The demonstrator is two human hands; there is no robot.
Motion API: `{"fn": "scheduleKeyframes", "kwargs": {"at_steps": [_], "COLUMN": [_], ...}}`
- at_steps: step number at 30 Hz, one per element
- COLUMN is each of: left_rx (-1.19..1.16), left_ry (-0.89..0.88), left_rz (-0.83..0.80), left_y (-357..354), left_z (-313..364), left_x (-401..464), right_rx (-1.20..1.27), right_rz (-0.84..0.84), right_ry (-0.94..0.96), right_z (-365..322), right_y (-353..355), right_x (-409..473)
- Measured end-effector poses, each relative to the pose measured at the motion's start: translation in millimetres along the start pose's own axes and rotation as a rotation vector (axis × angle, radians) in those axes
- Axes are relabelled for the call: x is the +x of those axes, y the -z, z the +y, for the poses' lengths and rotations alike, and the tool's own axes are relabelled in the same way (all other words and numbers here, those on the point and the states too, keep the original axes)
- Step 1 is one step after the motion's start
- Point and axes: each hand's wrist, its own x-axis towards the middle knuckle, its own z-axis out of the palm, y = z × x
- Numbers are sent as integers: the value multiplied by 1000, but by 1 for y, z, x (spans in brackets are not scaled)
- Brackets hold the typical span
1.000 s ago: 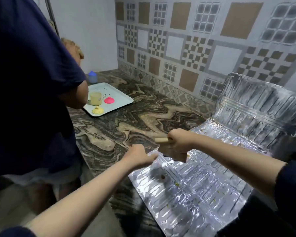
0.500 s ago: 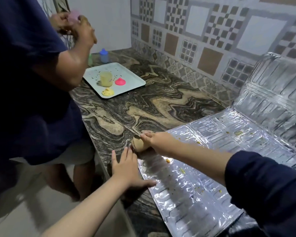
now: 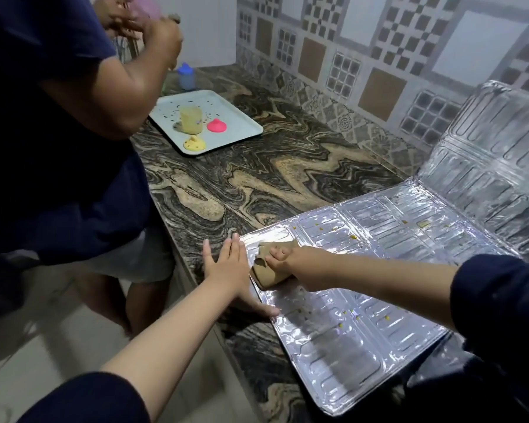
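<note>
A silver foil sheet (image 3: 379,300) lies on the marbled counter (image 3: 257,166), its back part folded up against the tiled wall. My right hand (image 3: 290,261) grips a tan wooden tool (image 3: 263,274) and holds it down on the sheet's left edge. My left hand (image 3: 229,270) lies flat with straight fingers on the counter at that same edge, its thumb touching the foil. Small yellow crumbs are scattered over the sheet.
A person in a dark blue shirt (image 3: 49,132) stands close on the left, both hands raised. A pale tray (image 3: 226,123) at the far left holds a yellow cup (image 3: 191,119), a pink lid (image 3: 217,126) and a yellow lid (image 3: 194,144). A blue bottle (image 3: 186,76) stands behind it.
My right hand has brought the wooden tool down from mid-air onto the foil's left edge. My left hand has opened from a fist and laid flat beside it. The other person raised both hands.
</note>
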Motion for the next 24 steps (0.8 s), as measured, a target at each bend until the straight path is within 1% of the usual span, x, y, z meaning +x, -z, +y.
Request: {"fn": "scheduleKeyframes", "kwargs": {"at_steps": [4, 9, 15, 21, 24], "left_rx": [36, 34, 18, 13, 5], "left_ry": [16, 36, 17, 23, 27], "left_rz": [-9, 5, 21, 12, -1], "left_y": [5, 4, 1, 3, 2], "left_z": [3, 2, 2, 4, 4], "left_x": [-3, -2, -6, -7, -7], "right_rx": [-26, 8, 124, 127, 158], "right_rz": [-60, -174, -287, -390, -488], "right_ry": [31, 67, 127, 207, 229], "right_z": [-8, -13, -19, -32, -38], "right_y": [-6, -14, -23, -19, -18], "right_x": [-19, -45, -71, -91, -98]}}
